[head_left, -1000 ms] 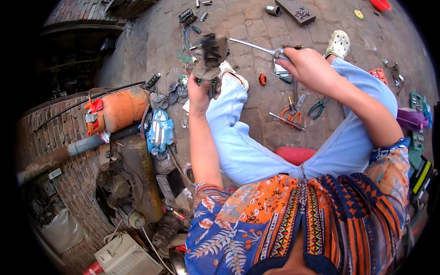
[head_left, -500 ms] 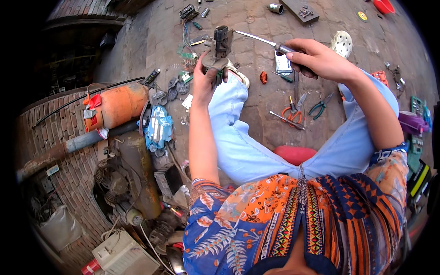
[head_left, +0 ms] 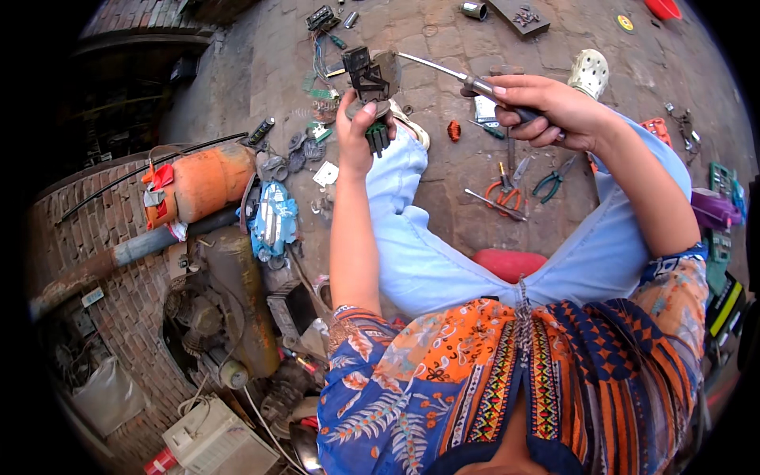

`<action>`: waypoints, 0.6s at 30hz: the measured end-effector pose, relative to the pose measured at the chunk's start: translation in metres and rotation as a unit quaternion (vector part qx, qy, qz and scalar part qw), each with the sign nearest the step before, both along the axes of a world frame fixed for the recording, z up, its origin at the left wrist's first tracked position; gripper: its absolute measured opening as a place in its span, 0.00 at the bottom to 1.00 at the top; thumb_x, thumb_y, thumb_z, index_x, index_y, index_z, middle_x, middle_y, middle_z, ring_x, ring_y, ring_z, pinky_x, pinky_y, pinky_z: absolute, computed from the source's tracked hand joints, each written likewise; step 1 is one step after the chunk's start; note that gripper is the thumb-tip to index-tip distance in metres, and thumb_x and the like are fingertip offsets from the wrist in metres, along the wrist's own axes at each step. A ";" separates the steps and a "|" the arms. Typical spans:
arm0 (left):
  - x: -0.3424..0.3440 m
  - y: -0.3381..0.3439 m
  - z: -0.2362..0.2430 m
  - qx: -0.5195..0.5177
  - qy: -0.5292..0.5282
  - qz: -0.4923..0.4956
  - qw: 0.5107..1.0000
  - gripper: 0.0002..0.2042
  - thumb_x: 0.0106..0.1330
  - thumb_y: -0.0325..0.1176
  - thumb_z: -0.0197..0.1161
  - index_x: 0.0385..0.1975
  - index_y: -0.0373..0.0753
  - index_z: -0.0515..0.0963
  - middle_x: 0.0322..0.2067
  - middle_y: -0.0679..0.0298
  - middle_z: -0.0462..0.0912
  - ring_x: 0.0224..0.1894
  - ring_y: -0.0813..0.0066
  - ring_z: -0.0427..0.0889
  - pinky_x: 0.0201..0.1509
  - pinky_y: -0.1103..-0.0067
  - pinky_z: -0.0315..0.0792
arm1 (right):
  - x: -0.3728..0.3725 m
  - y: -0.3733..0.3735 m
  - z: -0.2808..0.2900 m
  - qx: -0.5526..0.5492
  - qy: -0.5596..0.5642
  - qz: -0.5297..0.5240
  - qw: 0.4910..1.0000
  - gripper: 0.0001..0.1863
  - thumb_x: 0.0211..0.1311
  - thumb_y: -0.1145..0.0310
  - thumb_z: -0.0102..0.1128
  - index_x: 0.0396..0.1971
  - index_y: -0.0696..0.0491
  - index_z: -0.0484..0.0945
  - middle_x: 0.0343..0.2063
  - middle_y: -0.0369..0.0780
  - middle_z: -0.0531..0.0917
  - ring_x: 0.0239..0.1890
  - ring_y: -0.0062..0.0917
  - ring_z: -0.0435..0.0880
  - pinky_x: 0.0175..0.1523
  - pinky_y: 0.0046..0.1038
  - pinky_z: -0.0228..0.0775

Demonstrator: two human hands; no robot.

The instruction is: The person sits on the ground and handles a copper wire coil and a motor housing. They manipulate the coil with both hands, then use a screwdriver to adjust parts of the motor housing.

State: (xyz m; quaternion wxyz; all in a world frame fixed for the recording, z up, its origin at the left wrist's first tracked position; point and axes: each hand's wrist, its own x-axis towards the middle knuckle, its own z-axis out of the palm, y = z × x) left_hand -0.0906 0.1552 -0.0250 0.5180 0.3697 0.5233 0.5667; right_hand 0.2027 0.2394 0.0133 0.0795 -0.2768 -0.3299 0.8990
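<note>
My left hand [head_left: 360,134] is closed round a dark metal part [head_left: 368,77] with a round plate, an upright bracket and a green ribbed block [head_left: 378,138] at its lower end. What exactly the part is I cannot tell. In my right hand [head_left: 546,111] is a screwdriver [head_left: 475,81] with a dark handle and a long shiny shaft, lying nearly level. Its tip reaches the right edge of the part's bracket; whether it touches is unclear. On the paving between my legs lie orange-handled scissors [head_left: 504,198], teal-handled pliers [head_left: 552,182] and a small copper coil [head_left: 454,131].
Electronic scraps [head_left: 322,111] and wires are scattered beyond my left hand. An orange gas cylinder [head_left: 210,184] and a blue plastic bag [head_left: 274,218] lie at the left. A dark flat block [head_left: 526,17] bearing small screws sits at the far right, near a red bowl [head_left: 663,8].
The part in my left hand has turned and tilted, so its green block shows more. My right hand has shifted its grip on the screwdriver, whose shaft has moved slightly left.
</note>
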 end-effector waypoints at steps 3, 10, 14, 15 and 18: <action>-0.013 -0.005 0.004 0.023 0.005 -0.066 0.998 0.25 0.54 0.42 0.63 0.44 0.30 0.64 0.21 0.58 0.74 0.19 0.72 0.76 0.21 0.78 0.72 | 0.001 0.003 -0.003 -0.067 -0.015 -0.002 0.998 0.12 0.71 0.59 0.46 0.43 0.52 0.68 0.23 0.31 0.66 0.13 0.05 0.53 0.10 0.08 0.39; -0.018 -0.025 0.002 -0.011 -0.008 -0.104 0.994 0.28 0.52 0.45 0.61 0.47 0.31 0.65 0.20 0.57 0.73 0.16 0.72 0.73 0.18 0.79 0.69 | 0.010 0.006 -0.017 -0.070 -0.016 0.074 0.995 0.14 0.71 0.54 0.45 0.43 0.49 0.70 0.18 0.28 0.63 0.13 0.06 0.53 0.11 0.10 0.40; -0.017 -0.025 0.004 -0.012 0.060 -0.090 0.994 0.27 0.53 0.45 0.62 0.47 0.31 0.65 0.20 0.58 0.73 0.16 0.73 0.73 0.18 0.79 0.68 | 0.002 -0.007 -0.012 0.204 -0.126 0.072 0.968 0.16 0.71 0.52 0.44 0.47 0.47 0.72 0.17 0.28 0.64 0.14 0.08 0.53 0.15 0.14 0.44; -0.016 -0.025 0.002 -0.019 0.070 -0.087 0.994 0.28 0.52 0.44 0.62 0.47 0.31 0.65 0.20 0.58 0.73 0.16 0.73 0.73 0.18 0.79 0.68 | 0.000 -0.010 -0.013 0.222 -0.143 0.064 0.962 0.16 0.71 0.52 0.44 0.46 0.48 0.72 0.17 0.28 0.64 0.14 0.08 0.53 0.15 0.15 0.44; -0.016 -0.025 -0.002 -0.032 0.086 -0.082 0.992 0.28 0.52 0.44 0.63 0.47 0.31 0.65 0.19 0.59 0.73 0.16 0.73 0.73 0.18 0.80 0.68 | -0.008 -0.018 -0.015 0.262 -0.166 0.041 0.950 0.16 0.71 0.53 0.44 0.46 0.48 0.72 0.17 0.27 0.64 0.14 0.08 0.54 0.15 0.15 0.43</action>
